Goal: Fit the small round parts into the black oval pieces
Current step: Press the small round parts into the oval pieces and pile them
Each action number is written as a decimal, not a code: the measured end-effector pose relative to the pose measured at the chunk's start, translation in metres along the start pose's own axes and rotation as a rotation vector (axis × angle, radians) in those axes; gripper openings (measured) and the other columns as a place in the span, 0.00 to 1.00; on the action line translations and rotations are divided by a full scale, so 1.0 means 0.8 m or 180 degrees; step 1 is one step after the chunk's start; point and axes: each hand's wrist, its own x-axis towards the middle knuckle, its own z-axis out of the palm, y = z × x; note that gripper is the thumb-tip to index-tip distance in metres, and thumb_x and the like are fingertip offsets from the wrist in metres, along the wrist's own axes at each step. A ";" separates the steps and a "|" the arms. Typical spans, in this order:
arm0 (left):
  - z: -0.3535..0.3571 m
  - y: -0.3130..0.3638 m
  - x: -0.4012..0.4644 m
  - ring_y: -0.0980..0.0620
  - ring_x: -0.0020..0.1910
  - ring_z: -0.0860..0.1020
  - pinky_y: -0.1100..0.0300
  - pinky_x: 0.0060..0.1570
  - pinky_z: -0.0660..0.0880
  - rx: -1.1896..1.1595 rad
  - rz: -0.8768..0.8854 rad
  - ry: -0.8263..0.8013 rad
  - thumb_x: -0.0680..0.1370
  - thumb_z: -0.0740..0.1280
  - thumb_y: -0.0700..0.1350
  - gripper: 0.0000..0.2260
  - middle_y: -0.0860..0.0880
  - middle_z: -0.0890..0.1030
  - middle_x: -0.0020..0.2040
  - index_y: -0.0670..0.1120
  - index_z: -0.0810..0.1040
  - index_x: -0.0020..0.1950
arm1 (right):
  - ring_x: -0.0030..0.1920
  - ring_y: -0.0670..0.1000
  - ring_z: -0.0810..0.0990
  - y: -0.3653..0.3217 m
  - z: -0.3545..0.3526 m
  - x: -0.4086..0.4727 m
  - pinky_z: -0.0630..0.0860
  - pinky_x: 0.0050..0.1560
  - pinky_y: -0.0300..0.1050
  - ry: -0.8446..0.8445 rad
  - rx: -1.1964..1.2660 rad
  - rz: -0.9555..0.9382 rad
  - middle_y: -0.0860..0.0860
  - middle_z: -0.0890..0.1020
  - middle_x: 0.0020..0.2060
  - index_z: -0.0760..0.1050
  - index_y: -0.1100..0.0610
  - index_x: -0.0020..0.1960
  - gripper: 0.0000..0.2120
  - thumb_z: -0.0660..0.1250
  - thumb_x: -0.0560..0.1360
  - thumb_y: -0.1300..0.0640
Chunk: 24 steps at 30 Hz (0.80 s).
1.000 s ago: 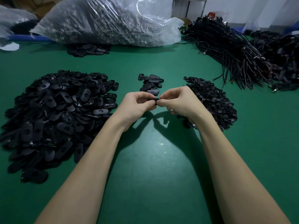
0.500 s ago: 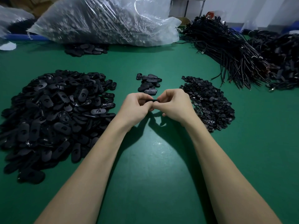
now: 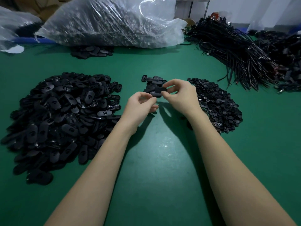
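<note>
Unfilled black oval pieces (image 3: 61,118) lie heaped at left. Left hand (image 3: 140,106), fingers loosely curled, has let go; right hand (image 3: 180,97) now pinches the oval piece (image 3: 160,90) alone, above the small finished pile (image 3: 153,82). Fitting seems complete. Small round parts (image 3: 216,103) at right.

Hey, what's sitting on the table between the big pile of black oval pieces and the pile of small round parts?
In the head view, both hands, left hand and right hand, and just beyond them a small heap of oval pieces.
</note>
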 end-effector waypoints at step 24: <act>0.004 0.020 -0.018 0.62 0.23 0.74 0.71 0.25 0.69 0.0589 -0.0046 -0.0313 0.81 0.60 0.38 0.10 0.52 0.79 0.33 0.46 0.76 0.42 | 0.48 0.47 0.82 -0.134 0.065 0.053 0.77 0.41 0.41 -0.2245 -0.1427 -0.0607 0.44 0.84 0.49 0.86 0.45 0.53 0.08 0.72 0.76 0.53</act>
